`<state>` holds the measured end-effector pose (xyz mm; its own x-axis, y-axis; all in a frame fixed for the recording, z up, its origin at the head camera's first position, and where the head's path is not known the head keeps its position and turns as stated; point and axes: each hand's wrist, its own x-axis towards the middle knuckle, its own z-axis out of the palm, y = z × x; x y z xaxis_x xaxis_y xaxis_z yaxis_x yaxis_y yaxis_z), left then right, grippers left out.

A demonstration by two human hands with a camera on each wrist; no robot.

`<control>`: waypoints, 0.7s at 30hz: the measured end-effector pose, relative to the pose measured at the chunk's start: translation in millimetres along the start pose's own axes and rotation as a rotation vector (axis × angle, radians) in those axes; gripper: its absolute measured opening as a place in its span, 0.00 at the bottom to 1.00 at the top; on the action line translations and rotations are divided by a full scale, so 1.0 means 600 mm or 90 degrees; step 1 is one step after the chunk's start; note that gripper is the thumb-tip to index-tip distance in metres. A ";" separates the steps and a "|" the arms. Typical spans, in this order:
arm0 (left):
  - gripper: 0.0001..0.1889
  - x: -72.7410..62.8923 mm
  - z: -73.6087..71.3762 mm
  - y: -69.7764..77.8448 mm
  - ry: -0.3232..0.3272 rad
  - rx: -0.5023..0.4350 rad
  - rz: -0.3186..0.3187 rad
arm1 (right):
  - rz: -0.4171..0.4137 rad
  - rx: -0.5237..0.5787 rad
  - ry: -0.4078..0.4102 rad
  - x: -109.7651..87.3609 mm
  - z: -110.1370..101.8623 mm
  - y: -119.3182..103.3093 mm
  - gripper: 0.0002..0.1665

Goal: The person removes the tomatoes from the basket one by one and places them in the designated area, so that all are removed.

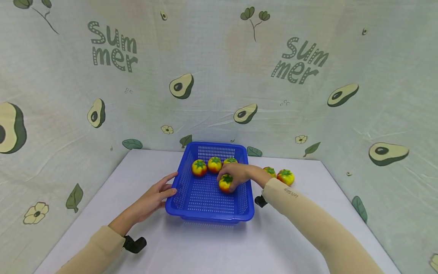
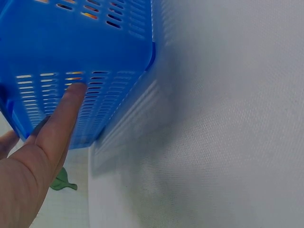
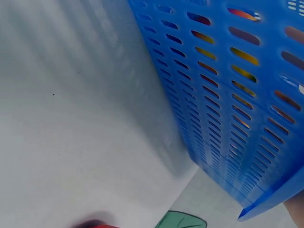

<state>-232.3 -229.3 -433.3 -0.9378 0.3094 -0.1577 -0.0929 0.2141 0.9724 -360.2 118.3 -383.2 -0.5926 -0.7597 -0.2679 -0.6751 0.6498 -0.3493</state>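
Observation:
A blue slotted plastic basket (image 1: 210, 220) stands on the white table. Inside it, my right hand (image 1: 236, 173) grips a yellow-and-red fruit with a green leafy top (image 1: 225, 184), fingers and thumb around its sides. Three more such fruits lie toward the basket's back: one at the left (image 1: 199, 168), a middle one (image 1: 214, 164) and a third (image 1: 230, 160) partly behind my right hand. My left hand (image 1: 152, 198) rests at the basket's left side, fingers fairly straight; in the left wrist view a finger (image 2: 71, 102) lies along the slotted outer wall.
Two more yellow-and-red fruits sit on the table right of the basket, one (image 1: 285, 177) in plain sight and one (image 1: 269, 171) partly behind my right forearm. A hanging cloth (image 1: 212, 49) printed with avocados and leaves encloses the table at the back and sides.

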 end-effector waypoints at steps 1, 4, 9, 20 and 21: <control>0.39 0.000 0.000 0.000 0.000 0.000 0.000 | -0.003 0.000 -0.001 0.000 0.000 0.000 0.29; 0.39 0.000 0.000 -0.001 0.001 -0.003 -0.001 | -0.013 -0.002 0.004 0.000 0.001 0.002 0.29; 0.40 0.000 0.000 -0.001 0.000 0.001 -0.001 | -0.030 0.002 0.026 -0.006 -0.006 0.003 0.29; 0.40 0.005 -0.002 -0.005 0.001 -0.003 0.001 | -0.029 0.021 0.055 -0.036 -0.042 -0.008 0.30; 0.40 0.005 -0.002 -0.006 0.001 -0.002 0.000 | -0.027 0.021 0.058 -0.040 -0.046 -0.009 0.30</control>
<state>-235.3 -230.0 -436.9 -0.9384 0.3077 -0.1571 -0.0939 0.2105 0.9731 -354.5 133.8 -350.1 -0.6015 -0.7805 -0.1703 -0.6869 0.6142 -0.3885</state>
